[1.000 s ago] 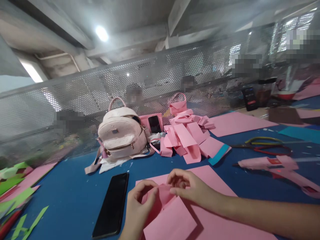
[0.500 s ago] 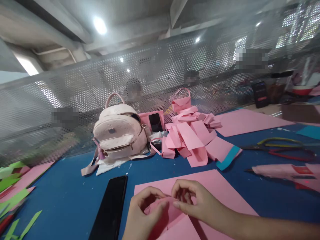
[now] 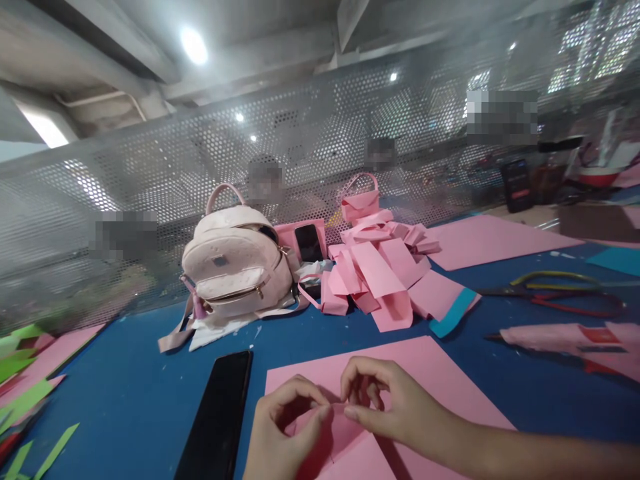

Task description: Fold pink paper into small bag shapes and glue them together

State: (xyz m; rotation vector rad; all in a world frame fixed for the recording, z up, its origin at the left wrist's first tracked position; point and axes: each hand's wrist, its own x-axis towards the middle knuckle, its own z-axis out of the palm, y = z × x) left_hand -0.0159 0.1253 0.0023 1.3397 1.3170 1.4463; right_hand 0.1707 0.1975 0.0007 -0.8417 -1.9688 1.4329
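Observation:
At the bottom middle, my left hand (image 3: 283, 427) and my right hand (image 3: 387, 403) both pinch the top edge of a small folded pink paper piece (image 3: 345, 437). The fingers of each hand are curled and closed on it. The piece lies over a large pink paper sheet (image 3: 425, 367) on the blue table (image 3: 125, 387). A black phone (image 3: 217, 417) lies face up just left of my left hand.
A pale pink backpack (image 3: 235, 263) stands at the back, beside a heap of folded pink paper pieces (image 3: 385, 267) and a small pink paper bag (image 3: 359, 200). Scissors (image 3: 555, 293) and a pink-wrapped tool (image 3: 560, 337) lie to the right. Green paper scraps (image 3: 25, 393) lie at the left. A perforated metal screen (image 3: 150, 173) runs behind.
The view has tilted up a little, so my hands sit lower in the frame. Both hands keep pinching the folded pink piece, fingers closer together at its top edge.

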